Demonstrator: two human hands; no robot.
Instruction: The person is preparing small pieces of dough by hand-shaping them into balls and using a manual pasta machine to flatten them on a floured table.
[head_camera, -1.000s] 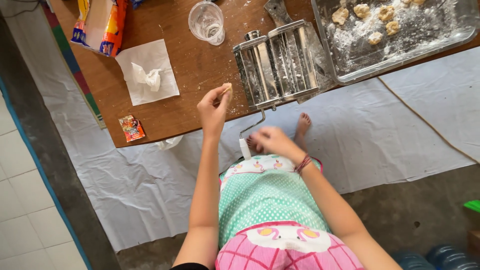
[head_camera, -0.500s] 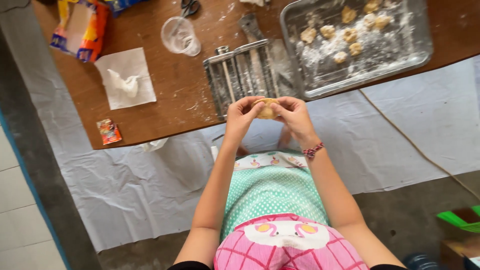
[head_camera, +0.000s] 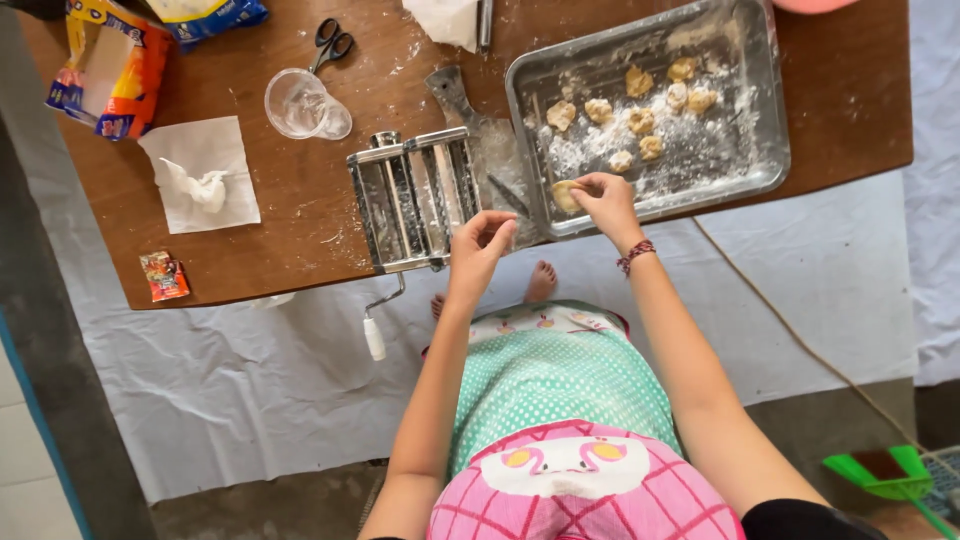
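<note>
Right hand (head_camera: 603, 196) at near-left corner of metal baking tray (head_camera: 760, 110), fingertips pinched narrow on flattened dough piece (head_camera: 565, 192) resting just inside tray rim. Left hand (head_camera: 480, 245) free, fingers loosely curled and partly open, nothing held, poised just beside hand-cranked pasta roller (head_camera: 415, 198) at table edge. More dough lumps (head_camera: 640, 118) scattered on floured tray bottom, apart from one another. Recommended, as judgement only: piece gripped lightly by edge, without squeezing thin spots; both faces dusted in loose flour (head_camera: 700, 150) against sticking; piece kept flat and apart from neighbouring lumps; free hand kept clear of roller slot and near crank (head_camera: 380, 315) hanging below table edge. Scraper (head_camera: 470, 115) between roller and tray. Plastic cup (head_camera: 305, 105), scissors (head_camera: 333, 42), white tissue (head_camera: 200, 175) farther left on wooden table (head_camera: 260, 250).
</note>
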